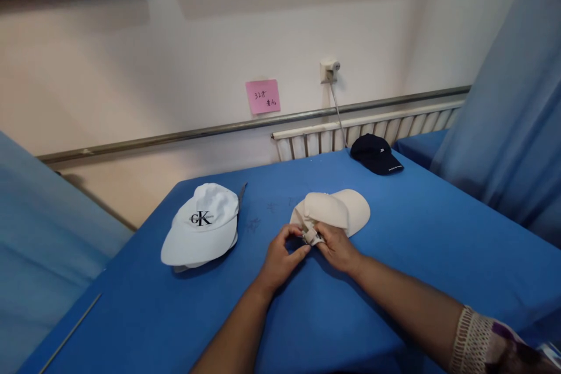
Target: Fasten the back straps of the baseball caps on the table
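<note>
A beige baseball cap (326,209) lies in front of me on the blue table, its brim pointing right and its back strap toward me. My left hand (284,254) pinches the strap end near the buckle from the left, thumb and forefinger closed. From the right, my right hand (336,245) grips the cap's back strap (312,237) beside the buckle; some of its fingers are hidden by the cap. On the left sits a small stack of caps, the top one a white cap (205,225) with black letters on its front.
A black cap (376,153) rests at the table's far right corner. Behind the blue table (280,315) are a radiator (307,143), a metal rail and a plugged-in cable. Blue curtains (512,99) hang at both sides. A thin rod (70,333) lies at the left edge.
</note>
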Tool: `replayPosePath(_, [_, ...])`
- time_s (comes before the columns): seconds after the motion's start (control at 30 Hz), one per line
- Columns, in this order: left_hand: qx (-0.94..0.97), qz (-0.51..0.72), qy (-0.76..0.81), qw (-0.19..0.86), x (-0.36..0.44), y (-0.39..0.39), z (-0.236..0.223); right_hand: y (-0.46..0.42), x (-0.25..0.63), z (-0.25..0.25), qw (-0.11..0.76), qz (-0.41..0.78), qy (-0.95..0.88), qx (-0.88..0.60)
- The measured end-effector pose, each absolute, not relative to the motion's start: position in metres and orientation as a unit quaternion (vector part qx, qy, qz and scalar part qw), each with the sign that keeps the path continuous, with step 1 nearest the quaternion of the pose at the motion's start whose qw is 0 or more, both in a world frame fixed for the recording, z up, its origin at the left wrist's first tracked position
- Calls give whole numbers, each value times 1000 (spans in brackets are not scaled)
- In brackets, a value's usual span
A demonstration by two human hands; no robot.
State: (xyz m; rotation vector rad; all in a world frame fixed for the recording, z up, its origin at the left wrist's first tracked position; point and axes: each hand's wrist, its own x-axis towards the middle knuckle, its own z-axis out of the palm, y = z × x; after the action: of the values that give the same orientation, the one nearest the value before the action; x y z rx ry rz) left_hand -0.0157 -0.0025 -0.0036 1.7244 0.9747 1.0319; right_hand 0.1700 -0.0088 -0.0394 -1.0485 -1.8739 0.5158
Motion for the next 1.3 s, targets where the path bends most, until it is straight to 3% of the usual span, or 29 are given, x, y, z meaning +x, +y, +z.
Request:
replayPosePath(0.1, [760,393,409,318,-13,-4,-3,-9,171,-39,461,216,-752,-418])
replayPosePath(0.23, [803,366,410,231,-10,-4,-6,-10,172,-35,458,228,-760,-401])
replayPosePath(0.57, [821,334,426,180,-12,0,-15,-12,172,-30,451,228,-773,-383])
replayPosePath(0.8, [805,258,529,72,-37,19,-13,-12,175,-31,463,179,-776,-390])
replayPosePath(0.97, [647,380,641,160,-58,37,-10,-26,174,-16,385,144,-854,-321])
replayPosePath(1.07, [563,472,647,204,-62,40,-8,-29,176,-12,434,113,-846,-287])
replayPosePath(1.2, [555,494,648,170,-59,32,-5,-6,206,-22,589,76,-652,-471])
replayPosePath(1.3, [619,424,625,214,-52,23,-5,24,244,-39,561,81,-501,-654])
